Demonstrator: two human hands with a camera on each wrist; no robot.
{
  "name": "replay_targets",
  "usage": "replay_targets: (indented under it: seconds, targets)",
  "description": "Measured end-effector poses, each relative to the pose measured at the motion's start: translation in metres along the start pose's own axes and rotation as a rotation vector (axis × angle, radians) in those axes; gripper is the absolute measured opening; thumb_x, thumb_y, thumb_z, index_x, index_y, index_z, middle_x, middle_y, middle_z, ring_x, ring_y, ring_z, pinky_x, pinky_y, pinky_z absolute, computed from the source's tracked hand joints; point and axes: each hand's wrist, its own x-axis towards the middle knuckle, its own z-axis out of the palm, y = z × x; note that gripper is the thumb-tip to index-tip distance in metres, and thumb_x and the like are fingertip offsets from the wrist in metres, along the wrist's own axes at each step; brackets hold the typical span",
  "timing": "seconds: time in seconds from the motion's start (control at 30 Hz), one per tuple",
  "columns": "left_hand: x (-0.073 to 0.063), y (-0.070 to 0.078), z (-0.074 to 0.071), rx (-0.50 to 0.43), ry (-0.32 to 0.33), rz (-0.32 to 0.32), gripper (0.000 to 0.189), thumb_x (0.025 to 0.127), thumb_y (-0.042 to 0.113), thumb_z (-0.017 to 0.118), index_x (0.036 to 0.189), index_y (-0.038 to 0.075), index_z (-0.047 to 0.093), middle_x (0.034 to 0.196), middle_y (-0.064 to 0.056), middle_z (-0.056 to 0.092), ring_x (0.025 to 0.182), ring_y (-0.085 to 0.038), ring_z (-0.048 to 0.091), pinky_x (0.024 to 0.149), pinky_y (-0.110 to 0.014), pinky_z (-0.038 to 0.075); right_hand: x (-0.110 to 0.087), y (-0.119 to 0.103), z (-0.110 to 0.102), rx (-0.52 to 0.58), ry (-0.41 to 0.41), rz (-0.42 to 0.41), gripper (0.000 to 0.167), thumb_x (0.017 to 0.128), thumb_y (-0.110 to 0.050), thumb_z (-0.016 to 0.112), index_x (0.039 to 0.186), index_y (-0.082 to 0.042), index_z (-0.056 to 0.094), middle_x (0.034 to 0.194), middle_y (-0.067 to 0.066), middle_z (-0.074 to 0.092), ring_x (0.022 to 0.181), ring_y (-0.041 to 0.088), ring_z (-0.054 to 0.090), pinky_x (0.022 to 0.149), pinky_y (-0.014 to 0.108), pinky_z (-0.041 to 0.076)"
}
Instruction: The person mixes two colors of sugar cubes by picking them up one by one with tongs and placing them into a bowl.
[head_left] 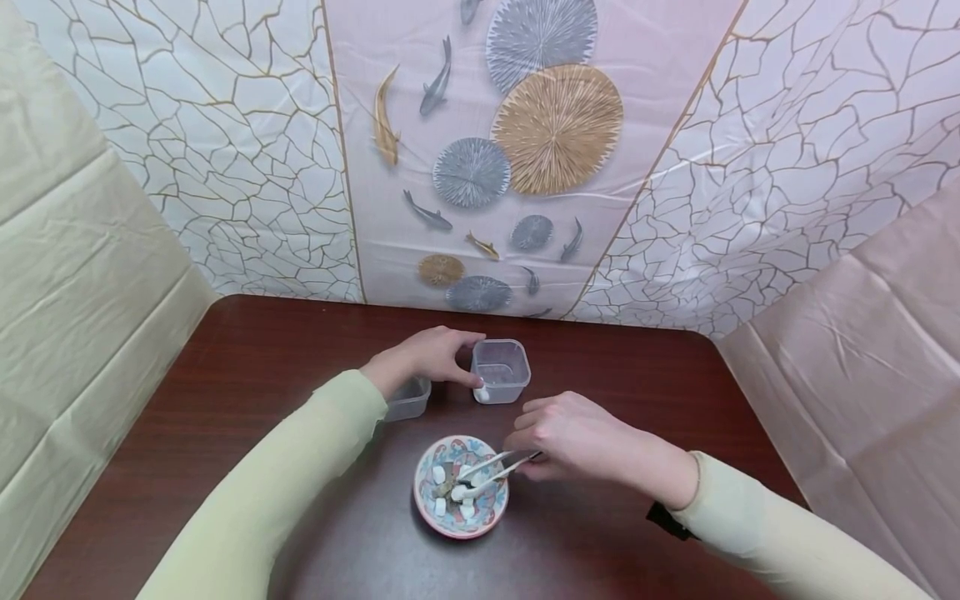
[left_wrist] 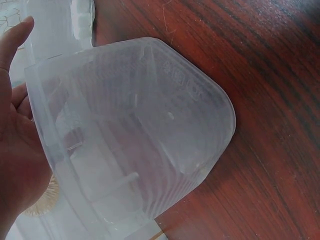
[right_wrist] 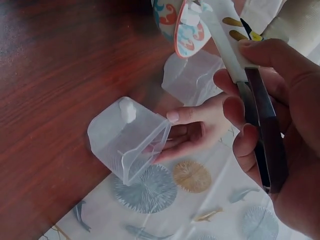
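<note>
My right hand (head_left: 566, 437) grips a pair of tongs (right_wrist: 230, 50) with white arms and dark metal handles. Their tips reach into a patterned bowl (head_left: 425, 510) with several small white pieces (head_left: 439, 475) and some brownish ones; whether they pinch a piece cannot be told. My left hand (head_left: 435, 357) holds a clear plastic container (head_left: 510, 372) by its left side, thumb near the front and fingers at the back. A white piece (right_wrist: 128, 110) lies inside, by the front left corner. A second clear container (head_left: 408, 407) stands under my left wrist, partly hidden.
The dark red-brown table (head_left: 600, 542) ends at a back wall covering (head_left: 285, 208) with fish and round motifs. Plain pale fabric (head_left: 75, 333) hangs at both sides. The left forearm sleeve (head_left: 277, 483) stretches across the table left of the bowl.
</note>
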Motion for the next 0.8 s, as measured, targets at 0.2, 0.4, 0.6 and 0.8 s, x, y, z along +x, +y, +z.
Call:
replay_targets:
  seconds: [0.2, 0.4, 0.6, 0.8]
  targets:
    - [0.000, 0.001, -0.001, 0.005, 0.001, -0.001, 0.087, 0.091, 0.048, 0.082, 0.160, 0.007, 0.049, 0.149, -0.005, 0.065, 0.140, -0.026, 0.058, 0.117, -0.043, 0.046, -0.005, 0.010, -0.010, 0.036, 0.024, 0.049, 0.017, 0.080, -0.027, 0.087, 0.093, -0.026, 0.076, 0.079, -0.016, 0.067, 0.074, 0.007, 0.061, 0.055, 0.023, 0.047]
    - [-0.001, 0.000, 0.000, 0.014, 0.003, 0.001, 0.087, 0.091, 0.048, 0.081, 0.160, 0.006, 0.049, 0.150, -0.004, 0.065, 0.142, -0.027, 0.057, 0.117, -0.043, 0.046, -0.014, 0.032, -0.027, 0.041, 0.073, 0.138, 0.019, 0.081, -0.025, 0.087, 0.099, -0.022, 0.081, 0.086, -0.013, 0.074, 0.076, 0.007, 0.065, 0.061, 0.028, 0.054]
    - [-0.001, 0.000, 0.000, 0.014, 0.006, 0.003, 0.087, 0.091, 0.049, 0.081, 0.160, 0.006, 0.049, 0.150, -0.003, 0.065, 0.142, -0.027, 0.056, 0.118, -0.043, 0.045, -0.021, 0.055, -0.043, -0.013, 0.064, 0.270, 0.019, 0.080, -0.026, 0.087, 0.097, -0.021, 0.082, 0.080, -0.010, 0.069, 0.071, 0.008, 0.062, 0.060, 0.035, 0.053]
    - [0.000, 0.001, 0.000, 0.014, -0.005, -0.008, 0.087, 0.091, 0.049, 0.081, 0.161, 0.007, 0.048, 0.150, -0.004, 0.065, 0.143, -0.026, 0.056, 0.119, -0.042, 0.043, -0.017, 0.078, -0.047, -0.056, -0.005, 0.368, 0.016, 0.080, -0.024, 0.086, 0.095, -0.020, 0.080, 0.076, -0.009, 0.066, 0.066, 0.012, 0.060, 0.054, 0.040, 0.051]
